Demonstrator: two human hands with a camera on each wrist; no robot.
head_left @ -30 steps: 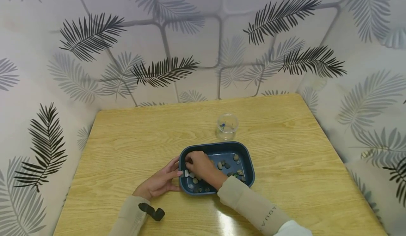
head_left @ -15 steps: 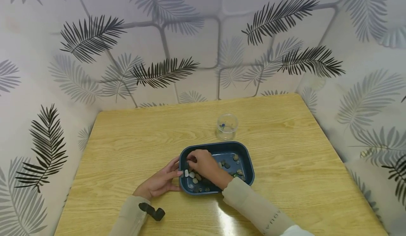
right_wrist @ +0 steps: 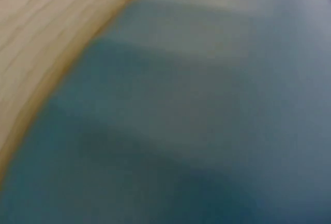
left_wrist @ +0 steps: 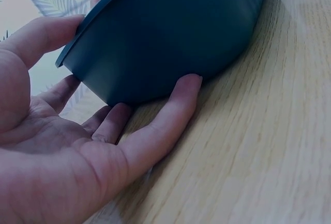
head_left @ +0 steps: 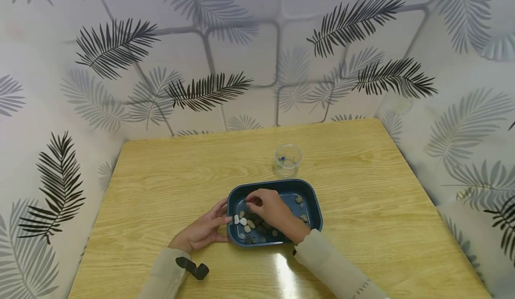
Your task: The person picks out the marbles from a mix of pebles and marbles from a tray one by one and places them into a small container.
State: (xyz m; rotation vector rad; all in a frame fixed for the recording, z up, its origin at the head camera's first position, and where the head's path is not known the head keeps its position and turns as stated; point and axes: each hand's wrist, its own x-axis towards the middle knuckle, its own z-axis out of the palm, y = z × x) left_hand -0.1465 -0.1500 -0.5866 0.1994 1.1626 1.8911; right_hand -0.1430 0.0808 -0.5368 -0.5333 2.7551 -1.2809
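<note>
A dark blue rectangular tub (head_left: 313,191) with rounded corners stands on the wooden table. Several pebbles lie in it, among them a white pebble (head_left: 243,221) and a tan pebble (head_left: 247,229) at its left end. My left hand (head_left: 204,229) spreads its fingers against the outside of the tub's left end, one fingertip at the rim (left_wrist: 66,53). Inside the tub, my right hand (head_left: 270,207) reaches over the pebbles with thumb and fingertips close together; I cannot tell whether a pebble is between them. Blurred ribbed blue-green wall (right_wrist: 181,94) fills most of the right wrist view.
Behind the tub stands a clear round cup (head_left: 288,167) with a small blue item (head_left: 283,158) in it. The wood-grain table (head_left: 169,178) meets a leaf-patterned backdrop (head_left: 245,98) at the back and sides. A black strap (head_left: 192,267) sits on the left sleeve.
My right hand has shifted right within the tub, uncovering more pebbles at the left end and covering some near the middle. The left hand, tub and cup stay put.
</note>
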